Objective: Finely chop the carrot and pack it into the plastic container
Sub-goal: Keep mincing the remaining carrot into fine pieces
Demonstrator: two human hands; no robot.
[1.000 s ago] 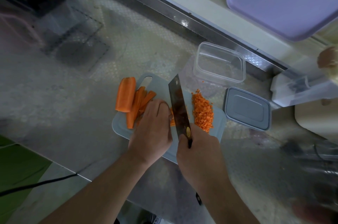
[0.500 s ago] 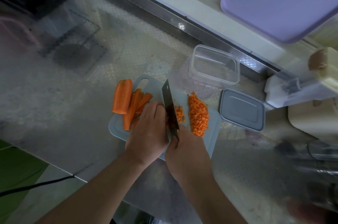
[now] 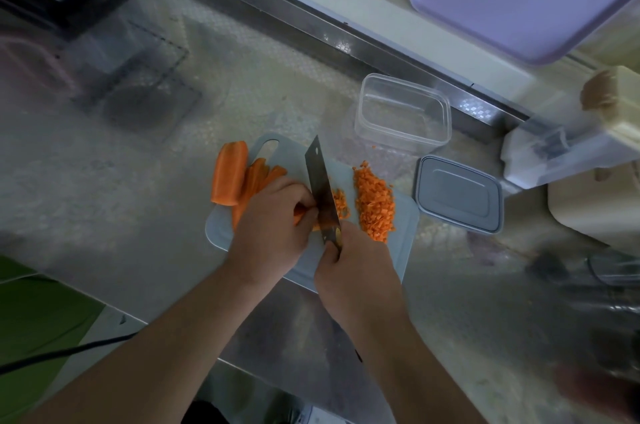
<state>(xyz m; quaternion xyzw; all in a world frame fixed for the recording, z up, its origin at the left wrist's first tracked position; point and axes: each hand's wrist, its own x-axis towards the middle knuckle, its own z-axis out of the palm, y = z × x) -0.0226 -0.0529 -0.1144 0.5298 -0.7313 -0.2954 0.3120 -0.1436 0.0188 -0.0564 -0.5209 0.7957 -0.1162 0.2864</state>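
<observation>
Our right hand (image 3: 356,271) is wrapped round the handle of the cleaver (image 3: 322,191), its blade edge down on the cutting board (image 3: 401,233). Our left hand (image 3: 273,219) curls over the carrot strips (image 3: 258,178), holding them against the blade's flat. A small heap of fresh dice (image 3: 341,204) lies just right of the blade — the larger chopped pile (image 3: 374,204) beyond it. The plastic container (image 3: 403,112) stands past the board, its grey lid (image 3: 459,193) beside. We can read no writing anywhere — too blurred.
</observation>
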